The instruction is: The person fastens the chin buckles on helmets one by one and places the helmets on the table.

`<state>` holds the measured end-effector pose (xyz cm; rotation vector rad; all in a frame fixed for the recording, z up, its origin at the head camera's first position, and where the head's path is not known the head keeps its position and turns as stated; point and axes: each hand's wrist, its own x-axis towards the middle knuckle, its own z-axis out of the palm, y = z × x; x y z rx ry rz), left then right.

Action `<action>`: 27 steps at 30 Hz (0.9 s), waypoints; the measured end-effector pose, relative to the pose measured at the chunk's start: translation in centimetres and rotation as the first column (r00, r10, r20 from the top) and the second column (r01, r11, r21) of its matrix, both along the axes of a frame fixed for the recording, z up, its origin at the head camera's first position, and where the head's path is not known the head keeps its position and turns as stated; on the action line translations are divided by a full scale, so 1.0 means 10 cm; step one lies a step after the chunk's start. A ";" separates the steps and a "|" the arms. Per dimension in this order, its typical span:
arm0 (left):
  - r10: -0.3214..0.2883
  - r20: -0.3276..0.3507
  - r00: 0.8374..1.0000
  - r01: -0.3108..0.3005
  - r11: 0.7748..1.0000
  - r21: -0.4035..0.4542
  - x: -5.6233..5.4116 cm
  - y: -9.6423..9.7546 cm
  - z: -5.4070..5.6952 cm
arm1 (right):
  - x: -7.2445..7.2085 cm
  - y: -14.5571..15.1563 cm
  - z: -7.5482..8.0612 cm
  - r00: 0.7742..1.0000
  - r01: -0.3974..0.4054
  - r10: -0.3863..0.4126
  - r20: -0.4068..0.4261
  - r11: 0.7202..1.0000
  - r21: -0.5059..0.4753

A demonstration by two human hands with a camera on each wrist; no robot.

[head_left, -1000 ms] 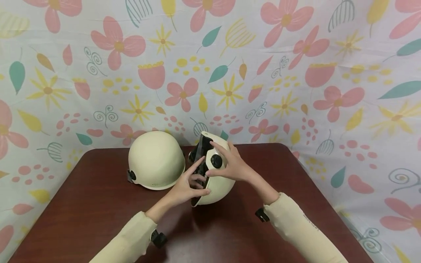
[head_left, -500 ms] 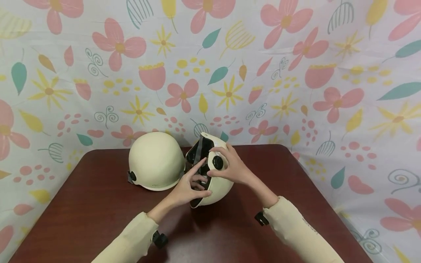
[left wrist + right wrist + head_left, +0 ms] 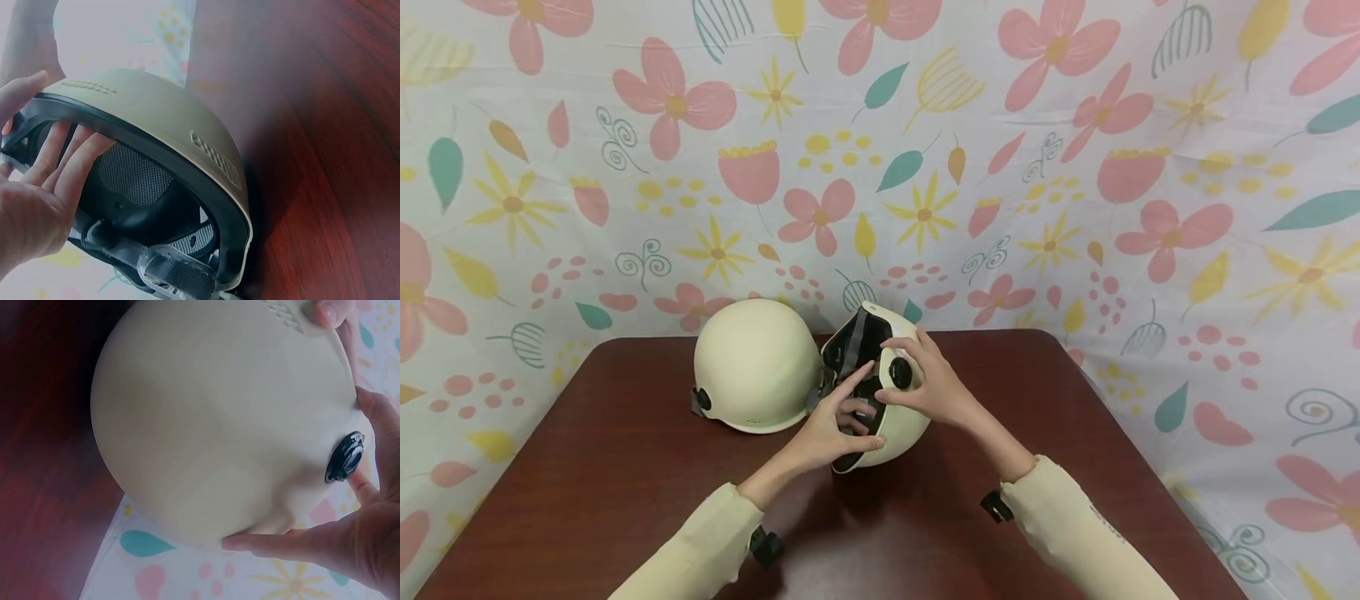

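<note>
A cream helmet (image 3: 901, 437) is held tipped on its side at mid-table, its dark lined opening turned to the left. My left hand (image 3: 829, 427) grips its lower rim, fingers inside and thumb on the shell. In the left wrist view those fingertips lie on the mesh padding (image 3: 134, 172), above a grey chin strap with a buckle (image 3: 172, 269). My right hand (image 3: 936, 379) holds the helmet's upper side, thumb and fingers spread around a black round knob (image 3: 347, 457). The right wrist view shows the smooth outer shell (image 3: 206, 419) between both hands.
A second cream helmet (image 3: 752, 362) stands dome up just to the left, close against the held one. The dark reddish wooden table (image 3: 625, 492) runs back to a flower-printed cloth (image 3: 880, 125). Small black devices (image 3: 766, 547) are strapped at the wrists.
The held helmet has turned slightly, so more of its dark inside and strap shows toward the left. Both hands keep their grip and have shifted only a little.
</note>
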<state>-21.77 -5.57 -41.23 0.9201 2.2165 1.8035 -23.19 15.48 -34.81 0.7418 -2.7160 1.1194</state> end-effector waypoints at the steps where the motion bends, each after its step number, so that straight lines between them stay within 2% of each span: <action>1: -0.002 -0.001 1.000 0.002 1.000 0.004 0.00 0.00 0.00 | 0.00 0.00 0.00 1.000 0.004 -0.004 -0.001 1.000 -0.002; 12: -0.019 0.031 0.999 0.017 0.997 0.076 -0.01 -0.05 -0.08 | -0.03 0.01 -0.08 0.999 0.037 -0.038 -0.018 0.998 -0.048; 19: 0.029 0.087 0.996 -0.036 0.996 0.077 -0.01 -0.09 -0.20 | -0.04 -0.01 -0.10 0.997 0.073 -0.073 0.007 0.994 -0.076; 27: 0.006 0.113 0.994 -0.019 0.994 0.112 -0.02 -0.13 -0.30 | -0.09 0.04 -0.10 0.992 0.123 -0.122 0.021 0.987 -0.103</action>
